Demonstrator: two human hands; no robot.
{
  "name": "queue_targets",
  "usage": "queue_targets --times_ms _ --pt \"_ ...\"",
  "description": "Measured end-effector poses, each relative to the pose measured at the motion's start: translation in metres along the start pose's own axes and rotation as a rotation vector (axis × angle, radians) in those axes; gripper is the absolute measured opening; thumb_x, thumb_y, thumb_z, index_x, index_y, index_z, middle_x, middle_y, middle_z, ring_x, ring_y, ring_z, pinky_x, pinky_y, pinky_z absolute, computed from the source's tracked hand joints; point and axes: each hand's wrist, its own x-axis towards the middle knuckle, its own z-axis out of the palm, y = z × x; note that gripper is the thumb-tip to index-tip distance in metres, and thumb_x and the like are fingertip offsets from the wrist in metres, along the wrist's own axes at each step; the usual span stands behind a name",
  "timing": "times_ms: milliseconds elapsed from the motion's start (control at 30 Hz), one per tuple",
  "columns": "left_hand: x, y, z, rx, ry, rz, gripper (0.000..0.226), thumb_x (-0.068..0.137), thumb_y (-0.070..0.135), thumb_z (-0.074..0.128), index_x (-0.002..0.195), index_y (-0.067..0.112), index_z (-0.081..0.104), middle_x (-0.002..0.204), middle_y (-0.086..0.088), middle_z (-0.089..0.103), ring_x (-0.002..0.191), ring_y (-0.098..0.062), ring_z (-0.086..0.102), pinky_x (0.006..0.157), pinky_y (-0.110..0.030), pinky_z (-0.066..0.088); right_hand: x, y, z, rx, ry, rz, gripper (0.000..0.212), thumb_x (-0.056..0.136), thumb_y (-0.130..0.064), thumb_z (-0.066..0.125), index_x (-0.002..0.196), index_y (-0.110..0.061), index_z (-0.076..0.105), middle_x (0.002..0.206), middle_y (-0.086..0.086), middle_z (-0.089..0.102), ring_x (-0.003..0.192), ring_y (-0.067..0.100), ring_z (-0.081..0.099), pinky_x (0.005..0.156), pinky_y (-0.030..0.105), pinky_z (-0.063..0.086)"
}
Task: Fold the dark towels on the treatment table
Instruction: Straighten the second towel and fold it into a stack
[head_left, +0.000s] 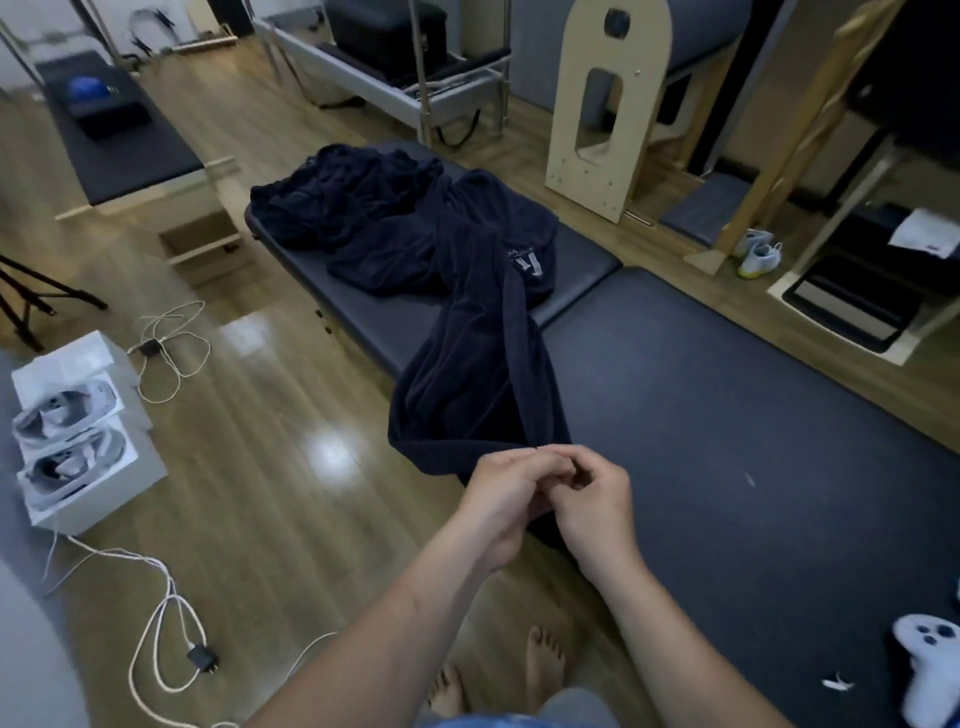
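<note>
A long dark navy towel (475, 364) stretches from a heap on the treatment table (727, 415) toward me, hanging partly over the table's left edge. My left hand (501, 499) and my right hand (595, 504) are close together at its near end, both pinching the towel's edge with curled fingers. Further back lies a crumpled pile of dark towels (363, 208) on the table's raised head section (587, 260). A pale label (530, 265) shows on one towel.
Wooden floor to the left holds white boxes with grey shoes (72, 431), white cables (156, 613) and a charger. A white plush toy (930, 665) lies at the table's near right. Pilates equipment and a wooden arch unit (597, 119) stand behind. My bare feet show below.
</note>
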Motion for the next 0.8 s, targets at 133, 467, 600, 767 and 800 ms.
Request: queue_targets --times_ms 133,467,600,767,800 --pt "0.003 -0.002 0.001 0.036 -0.093 0.009 0.021 0.093 0.007 0.060 0.075 0.018 0.063 0.070 0.001 0.066 0.064 -0.009 0.063 0.068 -0.027 0.045 -0.008 -0.007 -0.002 0.162 0.152 0.015 0.030 0.084 0.008 0.066 0.078 -0.020 0.073 0.071 -0.001 0.073 0.067 0.009 0.068 0.063 0.025 0.055" --pt "0.024 0.009 0.020 0.608 -0.305 0.261 0.024 0.103 0.025 0.050 0.112 0.018 0.071 0.060 0.006 0.061 0.054 -0.004 0.055 0.060 -0.021 0.044 -0.018 -0.020 -0.032 0.159 0.303 -0.048 0.020 0.088 0.002 0.065 0.082 -0.016 0.069 0.075 -0.002 0.071 0.071 0.006 0.065 0.070 0.025 0.054" --pt "0.031 0.036 0.028 1.207 -0.290 0.659 0.030 0.091 0.052 0.064 0.114 0.032 0.068 0.069 0.013 0.062 0.075 -0.013 0.064 0.070 -0.030 0.048 0.000 -0.029 -0.066 -0.003 0.267 -0.111 0.024 0.093 -0.004 0.059 0.085 -0.027 0.059 0.083 -0.008 0.064 0.080 0.007 0.059 0.078 0.030 0.049" --pt "0.051 0.073 0.055 1.685 -0.112 1.098 0.029 0.091 0.043 0.061 0.114 0.026 0.065 0.108 -0.003 0.058 0.102 -0.028 0.059 0.079 -0.039 0.047 0.019 -0.059 -0.092 -0.220 0.264 -0.197 0.022 0.098 -0.016 0.051 0.088 -0.036 0.054 0.080 -0.021 0.059 0.078 0.005 0.055 0.074 0.035 0.046" --pt "0.058 0.081 0.061 1.688 -0.152 1.176 0.029 0.089 0.037 0.063 0.113 0.021 0.066 0.109 -0.004 0.054 0.102 -0.028 0.056 0.080 -0.039 0.045 0.024 -0.070 -0.098 -0.252 0.257 -0.220 0.021 0.099 -0.017 0.050 0.089 -0.035 0.054 0.080 -0.022 0.059 0.078 0.006 0.054 0.073 0.034 0.046"
